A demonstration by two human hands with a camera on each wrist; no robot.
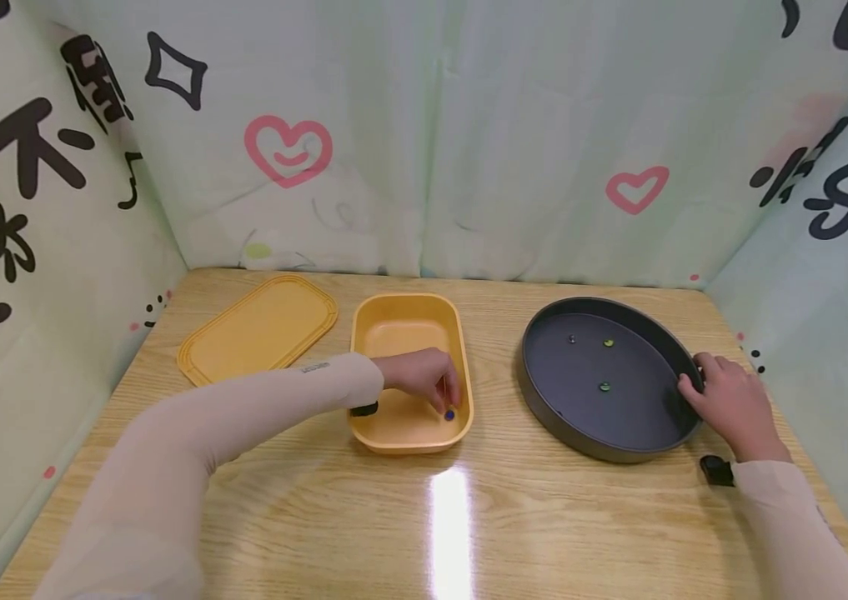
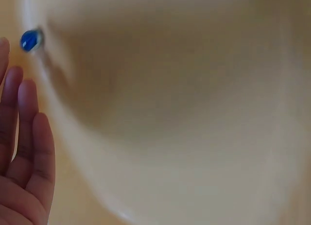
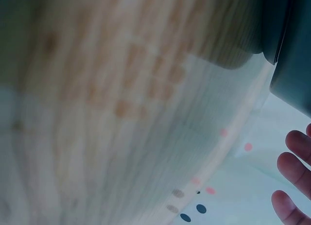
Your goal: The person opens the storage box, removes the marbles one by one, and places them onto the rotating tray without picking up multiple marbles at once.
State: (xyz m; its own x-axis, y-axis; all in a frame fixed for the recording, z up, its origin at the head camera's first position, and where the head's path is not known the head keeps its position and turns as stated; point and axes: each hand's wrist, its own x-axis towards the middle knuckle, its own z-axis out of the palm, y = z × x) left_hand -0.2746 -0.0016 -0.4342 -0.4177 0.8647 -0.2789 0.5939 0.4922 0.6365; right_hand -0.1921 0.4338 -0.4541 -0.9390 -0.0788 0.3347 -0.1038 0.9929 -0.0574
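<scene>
My left hand (image 1: 424, 379) reaches down into a yellow rectangular container (image 1: 410, 305), its fingertips close to a small blue marble (image 1: 449, 415). In the left wrist view the fingers (image 2: 30, 113) are nearly straight, and a gap shows between them and the blue marble (image 2: 31, 41) on the container floor. At the right, my right hand (image 1: 737, 404) holds the rim of a round dark pan (image 1: 566, 375), thumb over the inner side. Inside the pan lie a clear marble (image 1: 572, 339), a yellowish marble (image 1: 608, 342) and a green marble (image 1: 604, 387).
A flat yellow lid (image 1: 262, 329) lies left of the container, partly behind the left sleeve. Everything rests on a wooden table (image 1: 363, 525). Printed curtains (image 1: 469, 150) enclose the back and sides.
</scene>
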